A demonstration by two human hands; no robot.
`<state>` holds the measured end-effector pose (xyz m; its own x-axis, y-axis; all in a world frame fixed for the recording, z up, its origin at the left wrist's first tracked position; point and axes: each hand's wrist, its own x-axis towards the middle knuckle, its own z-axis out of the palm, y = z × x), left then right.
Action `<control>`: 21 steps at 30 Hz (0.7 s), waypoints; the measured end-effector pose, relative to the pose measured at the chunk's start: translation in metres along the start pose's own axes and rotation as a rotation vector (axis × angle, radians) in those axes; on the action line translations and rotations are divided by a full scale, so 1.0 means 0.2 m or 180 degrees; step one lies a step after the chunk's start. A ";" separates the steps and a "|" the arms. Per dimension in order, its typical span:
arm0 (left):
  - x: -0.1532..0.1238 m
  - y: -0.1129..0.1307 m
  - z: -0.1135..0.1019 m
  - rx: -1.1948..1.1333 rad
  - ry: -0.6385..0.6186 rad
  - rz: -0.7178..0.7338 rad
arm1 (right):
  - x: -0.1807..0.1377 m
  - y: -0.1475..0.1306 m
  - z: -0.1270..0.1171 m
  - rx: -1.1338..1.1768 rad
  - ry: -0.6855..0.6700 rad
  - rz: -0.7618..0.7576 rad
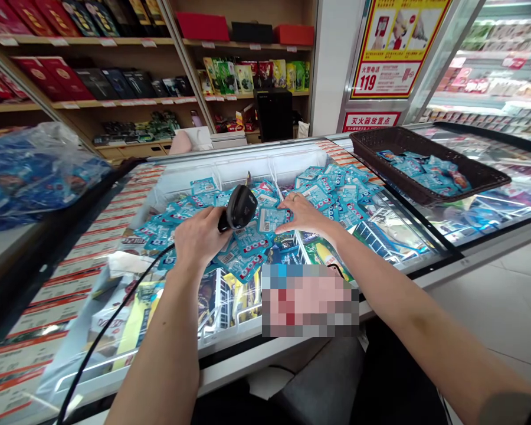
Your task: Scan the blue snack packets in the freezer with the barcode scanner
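My left hand (200, 235) is wrapped round the handle of a black barcode scanner (242, 206), whose cable trails down past my forearm. The scanner's head is over a spread of small blue packets (172, 218). Just right of it, my right hand (307, 211) has its thumb and fingers at the edge of one blue packet (269, 221) with a barcode showing on it. Whether the fingers press that packet or only rest by it is hard to make out. More blue packets (336, 180) are heaped beyond my right hand, on the freezer's glass top.
The glass-topped chest freezer (230, 363) holds wire baskets of packaged goods. A brown woven basket (482, 188) with blue packets stands at the right. At the left lies a clear plastic bag (39, 177) of blue packs. Shelves (128, 100) of boxes line the back.
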<state>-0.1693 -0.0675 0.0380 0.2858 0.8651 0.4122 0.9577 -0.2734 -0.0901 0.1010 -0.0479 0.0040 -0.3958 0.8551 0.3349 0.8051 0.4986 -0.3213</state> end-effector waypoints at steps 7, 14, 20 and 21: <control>0.00 -0.01 0.01 0.0007 0.0044 0.0121 | -0.02 0.01 -0.02 0.0437 0.0129 0.0374; 0.00 -0.01 0.01 0.0022 0.0146 0.0191 | -0.02 0.05 -0.03 0.0705 0.0583 0.0529; 0.00 -0.01 0.02 0.0018 0.0192 0.0545 | 0.00 0.12 -0.01 0.0991 0.0978 0.0542; 0.00 -0.01 0.02 0.0018 0.0192 0.0617 | 0.00 0.13 0.00 0.1049 0.1044 0.0542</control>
<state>-0.1715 -0.0655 0.0337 0.4623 0.7697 0.4402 0.8852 -0.4299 -0.1780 0.1217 -0.0346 -0.0038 -0.0684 0.8648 0.4975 0.6428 0.4196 -0.6409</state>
